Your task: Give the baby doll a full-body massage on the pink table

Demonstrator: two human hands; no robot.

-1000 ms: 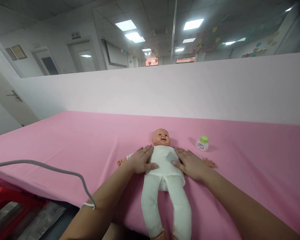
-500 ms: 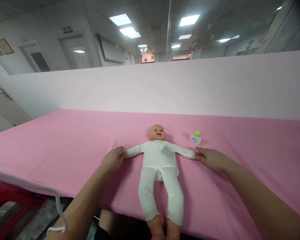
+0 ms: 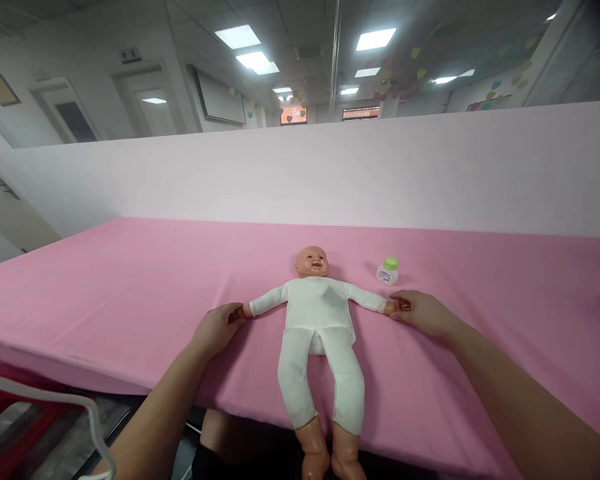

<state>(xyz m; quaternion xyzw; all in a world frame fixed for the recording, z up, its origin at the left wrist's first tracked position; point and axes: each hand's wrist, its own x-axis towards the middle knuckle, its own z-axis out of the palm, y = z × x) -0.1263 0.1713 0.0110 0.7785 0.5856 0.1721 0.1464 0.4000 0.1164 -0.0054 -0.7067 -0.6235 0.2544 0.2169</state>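
A baby doll (image 3: 320,307) in a white long-sleeved top and white trousers lies on its back, arms stretched out to both sides and bare feet over the near table edge. My left hand (image 3: 219,329) is closed around the doll's hand at the left of the view. On the other side, my right hand (image 3: 423,313) grips the doll's other hand between thumb and fingers. Just beyond my right hand stands a small clear bottle (image 3: 387,274) with a bright green cap and a printed label.
Pink cloth (image 3: 130,293) covers the wide table. Behind it rises a white low wall (image 3: 330,173) with glass above. A red stool (image 3: 25,427) and a pale cable (image 3: 55,395) are at the lower left, below the table edge.
Both hands have shifted from the doll's cuffs outward onto its hands, so its wrists now show. My left hand has moved slightly left and down. The bottle has not moved on the table.
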